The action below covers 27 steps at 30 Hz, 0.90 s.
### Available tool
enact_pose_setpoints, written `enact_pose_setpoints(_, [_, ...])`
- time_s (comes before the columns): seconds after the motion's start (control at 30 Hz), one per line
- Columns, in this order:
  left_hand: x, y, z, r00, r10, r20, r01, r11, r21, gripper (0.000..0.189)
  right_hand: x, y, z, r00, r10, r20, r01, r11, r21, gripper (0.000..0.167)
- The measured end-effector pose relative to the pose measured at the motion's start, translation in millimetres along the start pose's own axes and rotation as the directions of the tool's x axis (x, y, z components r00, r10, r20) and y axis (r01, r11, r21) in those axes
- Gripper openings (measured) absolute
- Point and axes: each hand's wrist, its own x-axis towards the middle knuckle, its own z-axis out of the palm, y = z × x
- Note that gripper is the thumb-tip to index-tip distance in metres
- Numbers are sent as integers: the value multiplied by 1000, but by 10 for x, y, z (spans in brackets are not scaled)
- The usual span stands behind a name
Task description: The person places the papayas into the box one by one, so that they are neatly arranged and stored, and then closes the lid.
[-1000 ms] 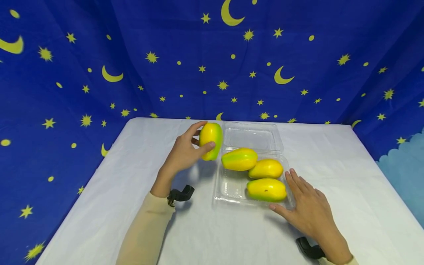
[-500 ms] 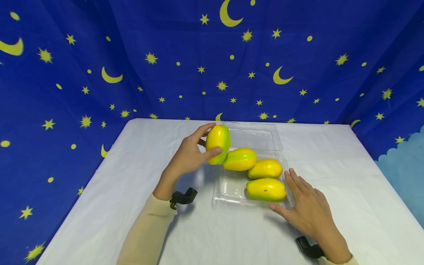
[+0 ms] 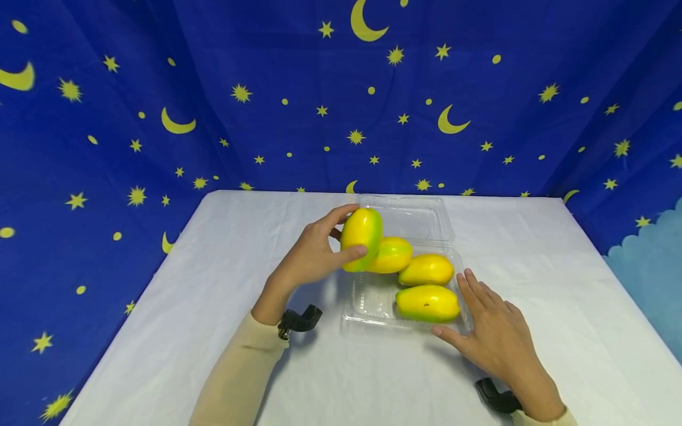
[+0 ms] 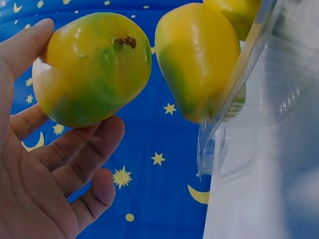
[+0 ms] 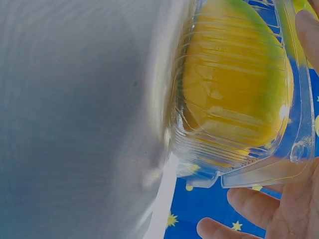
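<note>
My left hand [image 3: 311, 251] holds a yellow-green papaya [image 3: 361, 236] between thumb and fingers, raised over the left side of a clear plastic clamshell box [image 3: 367, 319]. In the left wrist view, this papaya [image 4: 94, 69] shows its brown stem scar. Partly hidden behind it in the head view, another papaya [image 3: 395, 254] lies at the box's back left. Two more, a rear papaya [image 3: 428, 269] and a front papaya [image 3: 428, 303], lie on the right side. My right hand [image 3: 498, 334] is spread along the box's right front corner, fingers fairly straight; whether it presses the rim I cannot tell.
The clear lid [image 3: 410, 219] is folded back flat behind the box. Everything stands on a white-covered table [image 3: 165, 331]. A blue curtain [image 3: 298, 77] with yellow moons and stars hangs behind and at the sides. Each wrist carries a black camera mount [image 3: 301, 319].
My left hand has moved right and slightly nearer with the papaya, from beside the box to over its left edge, now covering part of the back-left papaya. The right hand stays in place.
</note>
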Motion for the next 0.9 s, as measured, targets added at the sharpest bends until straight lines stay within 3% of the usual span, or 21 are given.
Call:
enact_pose_setpoints(0.33, [-19, 84, 101, 998, 37, 57, -37, 999, -2, 73, -6, 3, 5, 1000, -6, -10, 6, 1000, 2, 116])
enact_pose_setpoints(0.7, [-16, 140, 204, 992, 36, 118, -35, 999, -7, 75, -6, 3, 9, 1000, -7, -15, 7, 1000, 13, 115])
enact_pose_setpoints(0.9, [-13, 132, 255, 985, 71, 154, -67, 997, -30, 75, -9, 9, 12, 1000, -10, -23, 10, 1000, 9, 115])
